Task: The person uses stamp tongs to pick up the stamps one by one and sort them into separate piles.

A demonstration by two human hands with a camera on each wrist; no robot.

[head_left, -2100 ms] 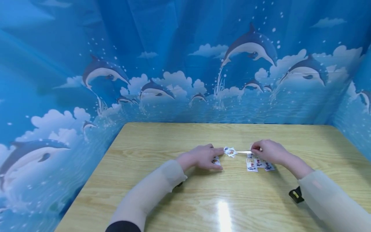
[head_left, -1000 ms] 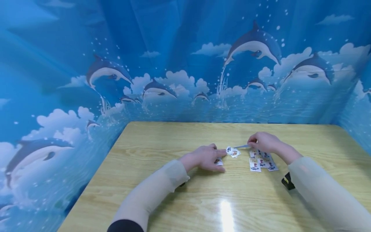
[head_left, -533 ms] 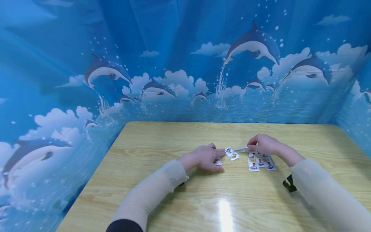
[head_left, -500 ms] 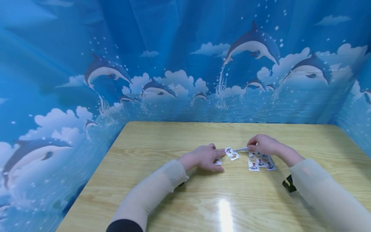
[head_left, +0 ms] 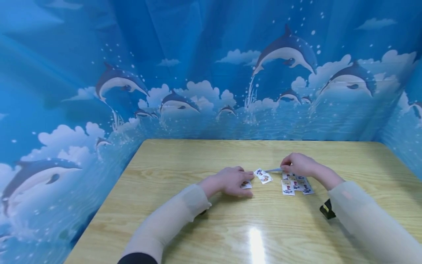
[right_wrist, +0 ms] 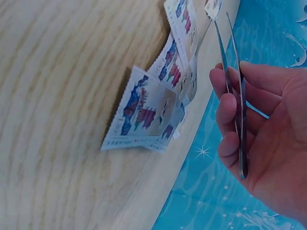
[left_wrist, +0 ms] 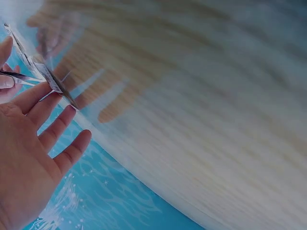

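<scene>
My right hand [head_left: 298, 164] pinches metal tweezers [right_wrist: 240, 115] between thumb and fingers, their two tips standing apart in the right wrist view. They point left, right at the edge of two overlapping postage stamps [head_left: 263, 176] between my hands. My left hand [head_left: 232, 181] lies with fingers spread, its index fingertip at the left edge of those stamps. Another stamp [head_left: 245, 184] shows between its index finger and thumb, partly covered by the hand. Below my right hand, several stamps [right_wrist: 144, 110] with toothed edges and red and blue pictures lie overlapping; the hand hides some.
The pale wooden table [head_left: 204, 157] carries all the stamps. A blue curtain [head_left: 197, 73] printed with dolphins hangs behind its far edge and along the sides. A bright reflection lies on the near part of the tabletop.
The stamps between my hands were a bunched fan and now lie as two overlapping ones. The tweezers' tips have come down to them. My left hand has shifted slightly left.
</scene>
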